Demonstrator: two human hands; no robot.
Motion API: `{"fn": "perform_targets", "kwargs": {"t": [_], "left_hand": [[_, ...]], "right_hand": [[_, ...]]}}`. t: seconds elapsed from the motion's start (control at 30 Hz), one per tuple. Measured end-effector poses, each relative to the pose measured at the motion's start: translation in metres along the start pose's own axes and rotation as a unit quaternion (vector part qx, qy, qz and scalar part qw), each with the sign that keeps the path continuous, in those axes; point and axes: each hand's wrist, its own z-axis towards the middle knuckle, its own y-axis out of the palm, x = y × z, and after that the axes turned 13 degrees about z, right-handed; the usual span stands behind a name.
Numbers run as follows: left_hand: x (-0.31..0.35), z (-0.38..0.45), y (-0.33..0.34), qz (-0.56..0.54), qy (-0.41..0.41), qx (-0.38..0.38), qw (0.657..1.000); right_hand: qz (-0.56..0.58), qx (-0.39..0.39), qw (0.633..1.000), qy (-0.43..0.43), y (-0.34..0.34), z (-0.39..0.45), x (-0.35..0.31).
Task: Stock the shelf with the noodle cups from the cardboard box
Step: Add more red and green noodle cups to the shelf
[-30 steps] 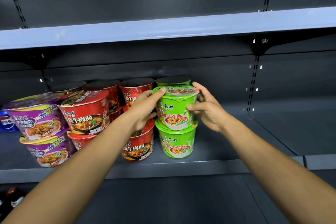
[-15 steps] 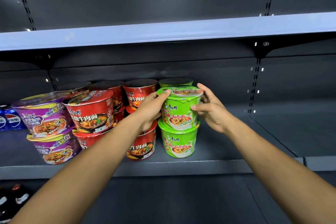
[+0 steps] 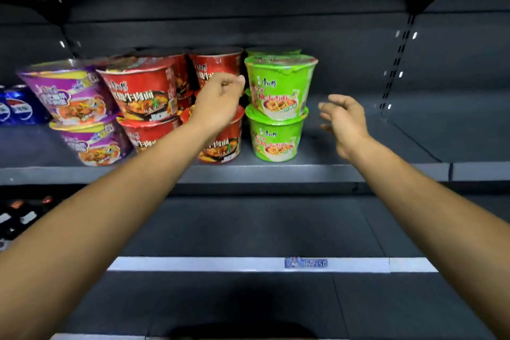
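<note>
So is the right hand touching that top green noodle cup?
Apart. The head view shows bare grey shelf between the open right hand and the top green cup.

A single head-worn wide-angle view faces a dark shelf [image 3: 276, 171] straight on from about arm's reach, tilted slightly down so both forearms run in from the bottom corners. The left hand [image 3: 218, 107] and right hand [image 3: 345, 121] sit near the picture's middle, with stacked noodle cups [image 3: 278, 91] between and just beyond the fingers [image 3: 328, 110]. Straight shelf edges bow towards the frame's borders, and no second view overlaps this one.
</note>
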Motion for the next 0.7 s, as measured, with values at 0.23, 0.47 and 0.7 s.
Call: {"fn": "perform_targets", "kwargs": {"t": [0.23,0.47,0.7], "left_hand": [[-0.067,-0.089,-0.010,0.033,-0.018,-0.173,0.984],[-0.176,-0.181,0.001,0.119,-0.124,-0.329,0.929],[-0.274,-0.258,0.039,0.178,-0.233,-0.447,0.845]], "right_hand": [[0.011,-0.087,0.987,0.136,-0.008,-0.080,0.065],[-0.075,-0.160,0.935,0.307,-0.026,-0.152,0.184],[-0.168,-0.045,0.875,0.453,-0.114,-0.188,0.307]]}}
